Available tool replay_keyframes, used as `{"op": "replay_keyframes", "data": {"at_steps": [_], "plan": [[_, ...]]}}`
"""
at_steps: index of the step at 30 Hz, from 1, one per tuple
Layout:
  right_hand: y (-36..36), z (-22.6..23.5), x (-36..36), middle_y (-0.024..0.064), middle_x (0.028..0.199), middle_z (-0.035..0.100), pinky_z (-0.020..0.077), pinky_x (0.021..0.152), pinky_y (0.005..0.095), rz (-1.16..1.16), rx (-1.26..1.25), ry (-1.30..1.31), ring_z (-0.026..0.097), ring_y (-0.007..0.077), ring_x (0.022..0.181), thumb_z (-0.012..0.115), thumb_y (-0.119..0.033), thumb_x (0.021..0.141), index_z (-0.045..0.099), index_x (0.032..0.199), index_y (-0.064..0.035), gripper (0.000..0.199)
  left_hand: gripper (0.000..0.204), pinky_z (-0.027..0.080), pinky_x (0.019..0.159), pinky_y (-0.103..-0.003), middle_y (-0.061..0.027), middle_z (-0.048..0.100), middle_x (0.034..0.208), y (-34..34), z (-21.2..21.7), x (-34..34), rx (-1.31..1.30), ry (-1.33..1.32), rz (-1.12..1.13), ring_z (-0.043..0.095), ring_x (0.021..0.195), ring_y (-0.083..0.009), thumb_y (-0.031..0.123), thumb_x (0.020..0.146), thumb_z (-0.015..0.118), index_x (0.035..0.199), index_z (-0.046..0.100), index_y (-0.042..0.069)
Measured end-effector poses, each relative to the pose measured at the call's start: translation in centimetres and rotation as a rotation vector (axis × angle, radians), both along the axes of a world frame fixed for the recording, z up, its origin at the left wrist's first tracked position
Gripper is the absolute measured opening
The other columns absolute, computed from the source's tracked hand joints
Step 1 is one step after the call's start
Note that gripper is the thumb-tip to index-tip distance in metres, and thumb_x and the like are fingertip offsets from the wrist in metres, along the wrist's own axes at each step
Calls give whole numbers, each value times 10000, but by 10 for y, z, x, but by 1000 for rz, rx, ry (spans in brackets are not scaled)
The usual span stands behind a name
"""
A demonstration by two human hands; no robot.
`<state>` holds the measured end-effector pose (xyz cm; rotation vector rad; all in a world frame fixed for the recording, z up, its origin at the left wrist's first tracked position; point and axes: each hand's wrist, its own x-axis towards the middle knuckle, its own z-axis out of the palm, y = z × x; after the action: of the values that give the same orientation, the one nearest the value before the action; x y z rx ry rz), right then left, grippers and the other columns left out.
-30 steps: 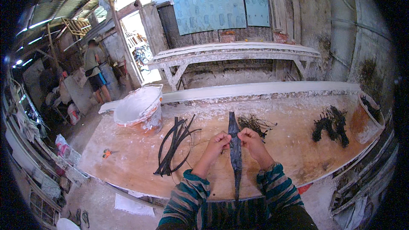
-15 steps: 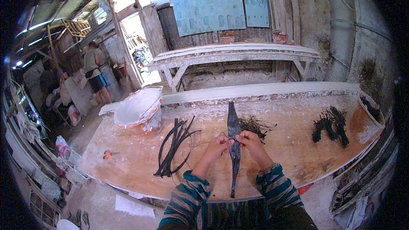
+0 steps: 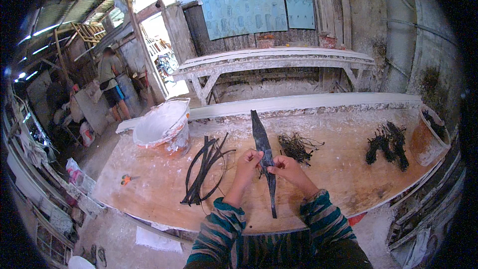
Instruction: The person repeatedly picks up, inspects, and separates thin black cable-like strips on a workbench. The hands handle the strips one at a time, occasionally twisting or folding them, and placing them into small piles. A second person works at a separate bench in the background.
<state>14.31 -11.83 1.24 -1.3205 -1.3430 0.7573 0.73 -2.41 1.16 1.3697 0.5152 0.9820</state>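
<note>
A long, flat black strip (image 3: 261, 137), wide in the middle and tapered at both ends, is held up above the wooden table in front of me. My left hand (image 3: 247, 165) pinches its left edge near the middle. On the other edge, slightly lower, my right hand (image 3: 290, 170) grips it with thumb and fingers. Left of my hands lies a loose bundle of narrow black strips (image 3: 203, 172). Just beyond my right hand is a tangled heap of thin black cords (image 3: 298, 147). What the strip is made of I cannot tell.
A white-crusted bucket (image 3: 164, 132) stands at the table's back left, with orange-handled scissors (image 3: 128, 180) nearer the left edge. Black corded bundles (image 3: 387, 144) lie at right beside an orange-brown bucket (image 3: 428, 139). Another person (image 3: 112, 79) stands far left. A whitened bench (image 3: 279, 62) is behind.
The strip has tilted, its far end swinging left and its near end slightly right. My left hand has shifted a little up and left, and my right hand slightly down.
</note>
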Motion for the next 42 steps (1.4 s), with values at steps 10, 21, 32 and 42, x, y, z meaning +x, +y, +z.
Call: {"op": "replay_keyframes", "data": {"at_steps": [10, 21, 32, 42], "plan": [[3, 3, 8, -63, 622, 476, 325, 506, 190, -97, 19, 329, 413, 29, 561, 612, -178, 799, 505, 703, -109, 160, 229, 301, 437, -180, 34, 468, 573, -9, 2, -1, 116, 325, -226, 395, 485, -37, 266, 804, 617, 717, 501, 88], [2, 7, 7, -46, 677, 503, 385, 540, 200, -123, -45, 475, 454, 48, 590, 565, -221, 834, 554, 813, -85, 138, 227, 353, 503, -186, 34, 475, 603, 0, -2, -1, 55, 55, -121, 436, 546, -47, 275, 839, 564, 747, 512, 74], [4, -3, 6, -54, 662, 503, 351, 535, 181, -14, -8, 366, 443, 35, 588, 613, -173, 795, 537, 719, -105, 127, 165, 373, 528, -176, 52, 478, 642, -3, -2, 2, 90, 137, -202, 449, 573, -34, 217, 837, 572, 761, 507, 86], [2, 1, 4, -48, 657, 521, 342, 528, 179, -70, 47, 393, 436, 33, 574, 588, -193, 818, 545, 742, -84, 139, 124, 353, 515, -177, 49, 494, 641, 2, -12, 4, 92, 80, -235, 433, 562, -33, 154, 841, 556, 756, 509, 76]]}}
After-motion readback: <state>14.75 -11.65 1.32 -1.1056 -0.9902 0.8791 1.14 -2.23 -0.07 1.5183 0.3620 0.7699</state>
